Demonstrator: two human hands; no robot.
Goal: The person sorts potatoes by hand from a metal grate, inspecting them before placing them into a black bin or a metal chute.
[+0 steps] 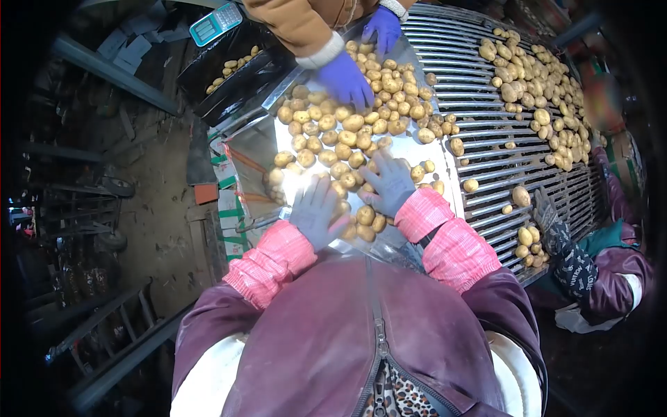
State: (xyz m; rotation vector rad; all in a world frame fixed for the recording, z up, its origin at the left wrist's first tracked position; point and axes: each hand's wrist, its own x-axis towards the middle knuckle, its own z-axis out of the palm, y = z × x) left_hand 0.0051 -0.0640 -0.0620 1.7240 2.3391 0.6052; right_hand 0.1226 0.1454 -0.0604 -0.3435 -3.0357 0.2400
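View from above, looking down a purple jacket front with pink quilted sleeve covers.

At far left is a dark floor with metal frames. Near the top left, a teal weighing scale sits above a black crate that holds a few small potatoes.

Right of that, a shiny metal tray slopes toward the viewer, bright with glare and heaped with small yellow potatoes. A box with green print stands below its left edge.

The person's left hand, in a grey glove, lies palm down at the near end of the tray. Its fingers are spread and loosely curved over the potatoes nearest the body, resting on them and closed around none.

Just beside it, the right hand, also in a grey glove, lies flat a little farther up the heap. Its fingers are fanned wide on top of the potatoes and it holds nothing.

Across the tray, a co-worker in a brown sleeve has two blue-gloved hands on the far side of the same heap.

To the right, a roller conveyor of metal bars runs alongside the tray. Loose potatoes lie on it, with a thick cluster toward the top right.

At the right edge, another worker's black printed glove rests on the rollers beside a few potatoes.
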